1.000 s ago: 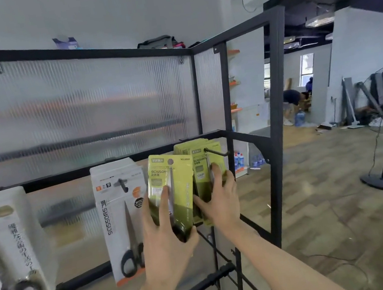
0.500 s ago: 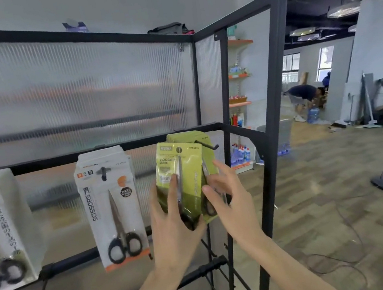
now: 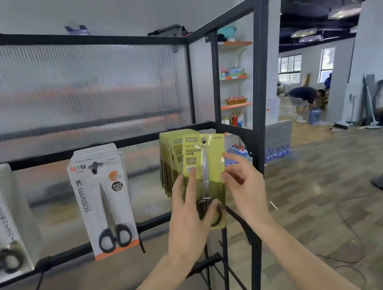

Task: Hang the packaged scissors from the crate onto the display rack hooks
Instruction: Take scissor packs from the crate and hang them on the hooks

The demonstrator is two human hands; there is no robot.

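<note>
Your left hand [image 3: 189, 222] pinches the green scissors pack [image 3: 207, 180] low down, thumb across the black handles; your right hand [image 3: 245, 184] pinches its right edge between curled fingers. Behind your fingers hangs the green stack [image 3: 170, 165] (same packaging) on the rack [image 3: 222, 125].

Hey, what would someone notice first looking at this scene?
Dead centre, both hands hold a yellow-green scissors pack: the left hand grips its lower part, the right hand pinches its right edge. Just behind hangs a stack of matching packs, and to the left a white scissors pack.
</note>
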